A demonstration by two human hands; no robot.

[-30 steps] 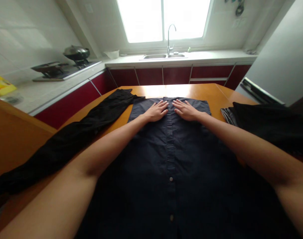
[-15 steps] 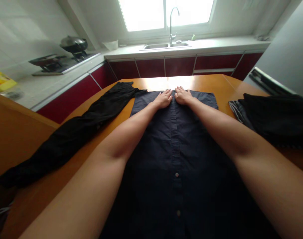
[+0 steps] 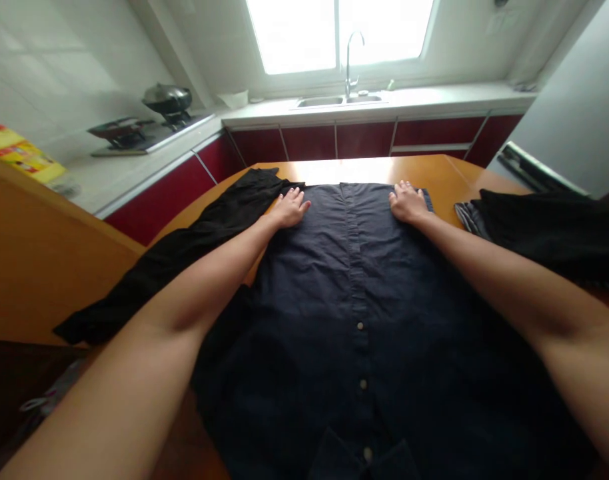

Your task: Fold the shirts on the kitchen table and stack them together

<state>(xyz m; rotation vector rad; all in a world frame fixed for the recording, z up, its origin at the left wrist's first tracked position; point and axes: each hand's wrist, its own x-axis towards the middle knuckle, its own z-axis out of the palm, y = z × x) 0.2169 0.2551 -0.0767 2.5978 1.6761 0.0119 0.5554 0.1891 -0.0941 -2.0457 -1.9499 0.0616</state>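
Note:
A dark navy button-up shirt (image 3: 324,267) lies spread on the wooden table (image 3: 434,172), its hem at the far end and its collar nearest me. Several pale buttons run down its middle placket. My left hand (image 3: 288,208) rests on the far left corner of the shirt with its fingers spread. On the far right part of the hem lies my right hand (image 3: 408,202), fingers out and flat on the cloth. Just left of the shirt stretches a long black garment (image 3: 209,223), close to my left hand.
Folded dark clothes (image 3: 544,223) are piled at the table's right side. Beyond the table run a counter with a sink (image 3: 320,101) and a tap (image 3: 349,67). A stove with a lidded wok (image 3: 167,100) and a yellow package (image 3: 22,157) are on the left.
My hands have moved apart from the middle placket, the left one outward to the left corner and the right one toward the right corner. The view has shifted, showing the shirt's collar.

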